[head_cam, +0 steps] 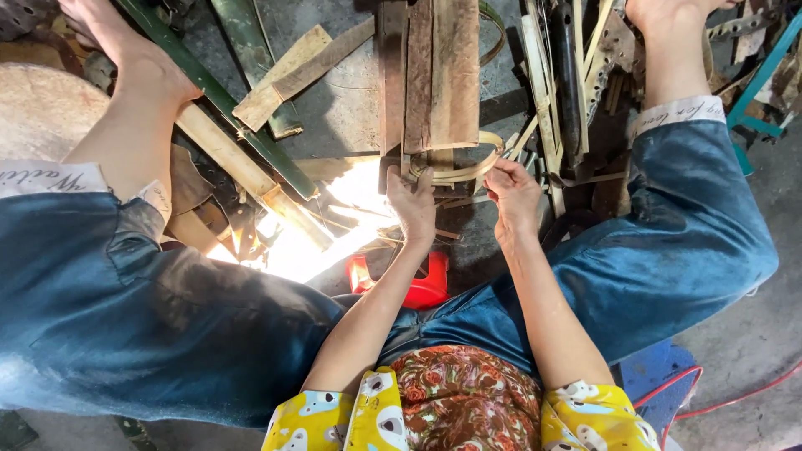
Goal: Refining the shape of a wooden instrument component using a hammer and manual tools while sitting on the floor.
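Seat: a red stool (426,288) shows low between the knees, just near of the hands, on the concrete floor (351,117).
Left hand (412,205): back up, fingers (399,177) curled shut around the left end of a thin bamboo strip (468,169); thumb side is hidden, so how tight the pinch is cannot be told.
Right hand (514,196): just right of the left one, slightly apart from it; fingertips (499,169) pinched narrow on the same strip at its right end.
Strip, position: bent into a flat loop that arcs just far of both hands, between the fingers and the near ends of the boards.
Strip, axis: runs left to right across the body, with the bow swelling away to the far side; both hands are about equally near it, one at each end.
Boards: a stack of brown wooden slats (430,75) lies lengthwise, near to far, right behind the loop.
Far left: a long green bamboo pole (221,100) slants under the left foot (125,50).
Far right: loose split slivers (543,83) lie beside the right foot (668,33).
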